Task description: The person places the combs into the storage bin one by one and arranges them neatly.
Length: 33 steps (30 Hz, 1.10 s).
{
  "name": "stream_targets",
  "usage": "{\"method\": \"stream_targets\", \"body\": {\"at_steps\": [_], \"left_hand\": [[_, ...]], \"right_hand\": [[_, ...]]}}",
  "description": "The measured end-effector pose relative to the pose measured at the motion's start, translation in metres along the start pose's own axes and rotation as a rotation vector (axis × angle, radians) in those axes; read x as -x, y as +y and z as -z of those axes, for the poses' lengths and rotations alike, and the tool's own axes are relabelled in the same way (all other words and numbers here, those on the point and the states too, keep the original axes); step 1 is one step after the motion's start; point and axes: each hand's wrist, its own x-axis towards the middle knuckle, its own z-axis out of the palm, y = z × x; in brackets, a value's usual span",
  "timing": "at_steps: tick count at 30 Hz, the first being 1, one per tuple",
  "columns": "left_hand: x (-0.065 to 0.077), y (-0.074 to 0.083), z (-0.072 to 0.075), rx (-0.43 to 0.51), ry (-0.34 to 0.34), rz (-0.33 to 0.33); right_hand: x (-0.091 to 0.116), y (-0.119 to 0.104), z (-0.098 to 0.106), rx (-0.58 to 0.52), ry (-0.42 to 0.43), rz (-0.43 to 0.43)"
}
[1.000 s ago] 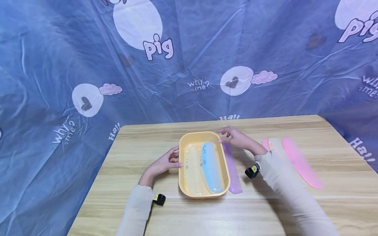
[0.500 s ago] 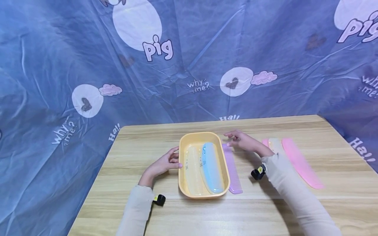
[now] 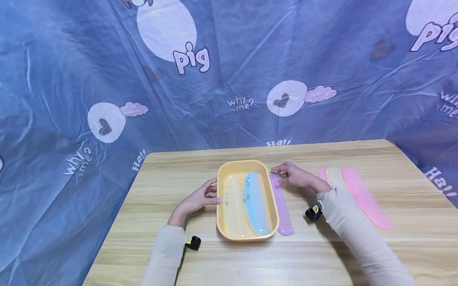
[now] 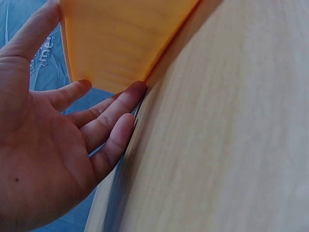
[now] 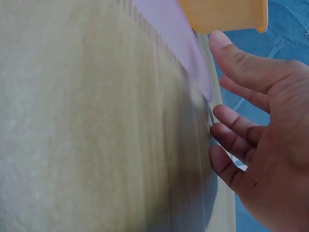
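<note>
A yellow plastic basin (image 3: pixel 247 238) stands on the table, holding a cream comb (image 3: pixel 234 206) and a light blue comb (image 3: pixel 257 204). My left hand (image 3: pixel 196 199) is at the basin's left side, thumb at the rim and fingertips against the outer wall (image 4: pixel 116 48). To the basin's right lies a purple comb (image 3: pixel 283 210), its teeth facing right; the right wrist view also catches this purple comb (image 5: pixel 166 29). Over its far end hovers my right hand (image 3: pixel 295 174), fingers loosely bent and thumb apart from them. Nothing shows in its grasp.
Further right, a pink comb (image 3: pixel 365 198) lies on the wooden table (image 3: pixel 161 167). Beside it are a cream comb (image 3: pixel 334 176) and another pink piece (image 3: pixel 321 173), both partly covered by the right sleeve. A blue printed cloth (image 3: pixel 222 119) hangs behind the table.
My right hand has moved away from the basin's right rim, rightward and slightly nearer, to the purple comb's far end. The left hand and the basin have stayed in place.
</note>
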Motion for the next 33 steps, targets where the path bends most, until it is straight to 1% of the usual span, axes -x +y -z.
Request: {"method": "stream_targets", "body": {"at_steps": [2, 5, 10, 15, 25, 33], "left_hand": [[-0.0001, 0.0005, 0.0, -0.005, 0.002, -0.001], [0.0, 0.0014, 0.0001, -0.011, 0.006, -0.002], [-0.0003, 0.0016, 0.0007, -0.016, 0.009, 0.001], [-0.0012, -0.0002, 0.0007, -0.011, 0.012, 0.006], [0.0006, -0.0013, -0.001, 0.0, 0.006, -0.001], [0.0, -0.0017, -0.0019, 0.009, -0.003, -0.006]], "right_hand": [[0.0004, -0.0009, -0.0004, 0.021, -0.002, 0.011], [0.0009, -0.0014, -0.0013, 0.054, -0.006, 0.002], [0.0011, -0.0013, -0.0026, 0.093, -0.009, -0.04], [0.0017, -0.004, -0.0041, 0.12, -0.003, -0.06], [0.0026, -0.007, -0.0078, 0.109, 0.008, -0.077], [0.0026, -0.0063, -0.0066, 0.094, 0.009, -0.071]]}}
